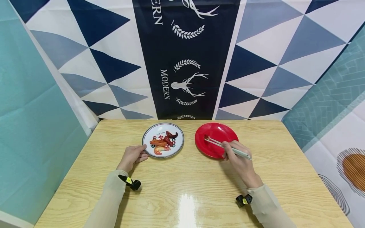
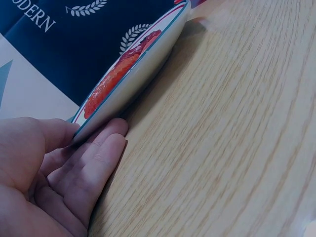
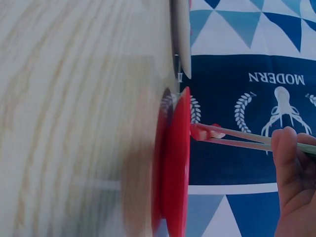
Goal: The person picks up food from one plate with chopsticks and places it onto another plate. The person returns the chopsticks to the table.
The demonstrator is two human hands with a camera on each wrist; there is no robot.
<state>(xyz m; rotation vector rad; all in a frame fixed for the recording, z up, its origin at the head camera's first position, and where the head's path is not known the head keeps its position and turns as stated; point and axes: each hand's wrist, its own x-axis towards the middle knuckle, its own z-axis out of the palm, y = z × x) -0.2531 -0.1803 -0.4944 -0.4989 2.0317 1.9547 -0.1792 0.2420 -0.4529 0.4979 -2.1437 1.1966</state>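
My left hand [image 1: 133, 155] pinches the left edge of a white plate [image 1: 149, 135] with a dark rim. In the left wrist view the thumb lies at the rim, with fingers [image 2: 106, 153] beneath it. On that plate sit a shrimp-like piece [image 1: 158, 150], an orange strip [image 1: 157, 142], a dark red piece [image 1: 167, 140] and a dark curved piece [image 1: 172, 135]. My right hand [image 1: 238, 158] holds pale green chopsticks [image 1: 240, 153]. Their tips grip a small red food piece [image 3: 200, 132] over a red plate [image 1: 207, 150]; whether it touches the plate, I cannot tell.
Both plates stand near the back of a light wooden table [image 1: 171, 183], the red one to the right. A patterned cloth [image 1: 186, 57] hangs behind the table's far edge. A teal sheet [image 1: 37, 120] borders the left side.
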